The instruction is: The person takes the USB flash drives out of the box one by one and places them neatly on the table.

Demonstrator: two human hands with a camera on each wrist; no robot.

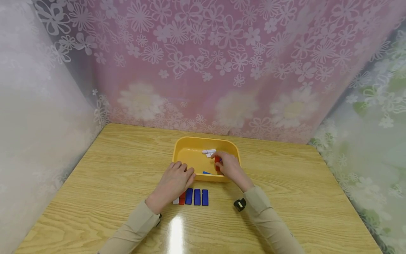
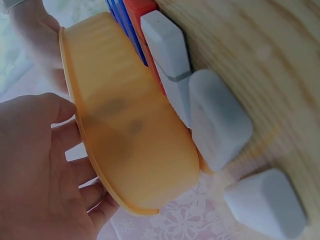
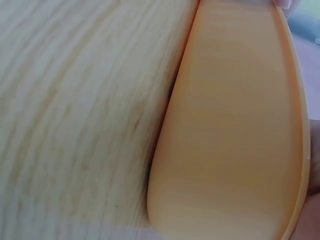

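Note:
My left hand (image 1: 175, 178) grips the near-left rim of a yellow plastic tub (image 1: 187, 140), fingers bent over the edge. In the left wrist view its thumb lies along the rim (image 2: 75, 95). My right hand (image 1: 231, 167) reaches inside at the right end. Thumb and forefinger pinch a red stick (image 1: 217, 165), shaped like a capped USB flash drive; a bit of blue shows beside it. White sticks (image 1: 208, 151) lie near the tub's back wall, and a blue stick (image 1: 207, 173) peeks over the front rim. The right wrist view shows mostly the tub's outer wall (image 3: 230, 120).
In front of the tub several sticks lie in a row: blue ones (image 1: 197, 197), a red one (image 1: 182, 199) and white ones (image 2: 167, 45), partly covered by my left hand. The wooden table (image 1: 127, 148) ends at a pink flowered curtain (image 1: 206, 81).

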